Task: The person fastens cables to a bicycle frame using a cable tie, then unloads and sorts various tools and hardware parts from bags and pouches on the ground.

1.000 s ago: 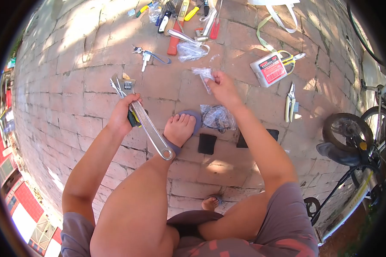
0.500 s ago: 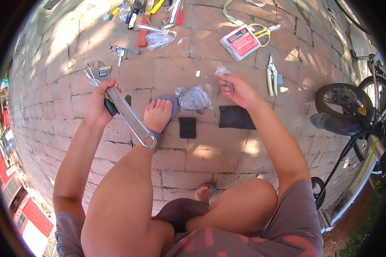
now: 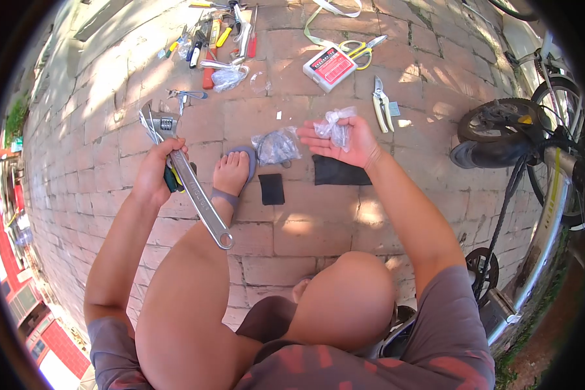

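My left hand (image 3: 155, 174) is closed around an adjustable wrench (image 3: 198, 195), its jaw pointing up and its handle end over my knee. In the same grip are thin light-coloured strips or rods and a tool with a green and black handle (image 3: 171, 179), partly hidden by the fingers. My right hand (image 3: 354, 146) is turned palm up with fingers stretched out, and a small knotted clear plastic bag (image 3: 337, 129) lies on it; its contents are hard to make out. Close by on the bricks are a clear bag with dark contents (image 3: 277, 146) and a black cloth-like piece (image 3: 338, 171), partly behind the right hand.
A smaller black square (image 3: 272, 189) lies beside my sandalled foot. Farther off are pruning shears (image 3: 381, 104), a red-labelled plastic case (image 3: 330, 67), yellow scissors (image 3: 364, 53), keys (image 3: 186, 96) and a hammer (image 3: 210, 55) among several tools. A bicycle (image 3: 507, 130) stands at the right.
My right hand has turned palm up and opened out, showing the knotted bag that was pinched in its fingers. The wrench stays in my left hand. The view has shifted slightly.
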Tool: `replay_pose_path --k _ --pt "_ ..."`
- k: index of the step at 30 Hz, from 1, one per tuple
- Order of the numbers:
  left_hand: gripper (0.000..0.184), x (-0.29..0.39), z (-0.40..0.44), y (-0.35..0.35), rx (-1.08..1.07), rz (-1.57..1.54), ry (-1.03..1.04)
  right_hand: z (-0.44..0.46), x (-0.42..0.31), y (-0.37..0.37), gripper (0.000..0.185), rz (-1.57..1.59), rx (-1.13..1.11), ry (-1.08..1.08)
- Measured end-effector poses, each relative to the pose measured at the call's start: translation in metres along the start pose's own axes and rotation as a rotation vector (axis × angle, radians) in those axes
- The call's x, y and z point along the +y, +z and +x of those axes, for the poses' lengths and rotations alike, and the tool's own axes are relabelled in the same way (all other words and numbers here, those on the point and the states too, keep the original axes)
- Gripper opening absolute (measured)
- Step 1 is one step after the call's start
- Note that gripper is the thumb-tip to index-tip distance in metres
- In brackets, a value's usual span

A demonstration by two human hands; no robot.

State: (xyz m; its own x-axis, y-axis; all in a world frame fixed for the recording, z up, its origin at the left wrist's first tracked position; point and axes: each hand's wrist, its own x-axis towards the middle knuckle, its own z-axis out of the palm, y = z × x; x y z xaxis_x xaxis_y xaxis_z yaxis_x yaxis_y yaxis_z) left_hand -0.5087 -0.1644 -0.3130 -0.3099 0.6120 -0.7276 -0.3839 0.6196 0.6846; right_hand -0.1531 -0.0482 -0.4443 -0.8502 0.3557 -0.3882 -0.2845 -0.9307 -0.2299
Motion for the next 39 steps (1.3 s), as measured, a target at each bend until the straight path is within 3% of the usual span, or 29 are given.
replay_pose_path --k 2,5,9,15,22,25,26,29,33,36,37,39 --pt "0.009 0.019 -0.027 -0.002 0.015 0.083 0.060 -0.001 0.000 0.009 0.059 -0.026 -0.004 -0.001" --pt "0.011 0.049 -0.071 -0.007 0.053 0.214 0.116 0.003 -0.009 0.028 0.057 -0.189 0.167 -0.028" --pt "0.012 0.073 -0.099 -0.001 0.053 0.336 0.053 0.000 -0.019 0.049 0.055 -0.119 0.118 0.012" --pt "0.016 0.033 -0.008 0.019 -0.079 0.553 0.095 -0.004 -0.012 0.062 0.046 -0.189 0.133 -0.116" --pt "0.027 -0.027 0.097 0.036 -0.197 0.976 0.148 -0.019 0.007 0.046 0.041 -0.284 0.393 -0.051" --pt "0.024 -0.041 0.128 0.042 -0.241 1.094 0.162 -0.022 0.038 0.031 0.034 -0.460 0.710 -0.121" --pt "0.025 -0.045 0.136 0.041 -0.252 1.119 0.202 -0.023 0.048 0.021 0.034 -0.533 0.833 -0.137" --pt "0.026 -0.057 0.154 0.037 -0.273 1.168 0.284 -0.019 0.079 -0.015 0.044 -0.618 0.898 -0.126" --pt "0.027 -0.055 0.135 0.029 -0.309 1.188 0.208 0.009 0.124 -0.016 0.062 -1.113 1.063 -0.137" --pt "0.025 -0.045 0.127 0.009 -0.338 1.154 0.217 0.045 0.121 -0.020 0.064 -0.930 1.048 -0.205" --pt "0.025 -0.040 0.120 0.003 -0.347 1.109 0.208 0.056 0.114 -0.006 0.057 -0.894 1.150 -0.172" --pt "0.025 -0.026 0.103 -0.007 -0.351 1.056 0.140 0.098 0.124 -0.042 0.036 -0.718 1.131 -0.350"
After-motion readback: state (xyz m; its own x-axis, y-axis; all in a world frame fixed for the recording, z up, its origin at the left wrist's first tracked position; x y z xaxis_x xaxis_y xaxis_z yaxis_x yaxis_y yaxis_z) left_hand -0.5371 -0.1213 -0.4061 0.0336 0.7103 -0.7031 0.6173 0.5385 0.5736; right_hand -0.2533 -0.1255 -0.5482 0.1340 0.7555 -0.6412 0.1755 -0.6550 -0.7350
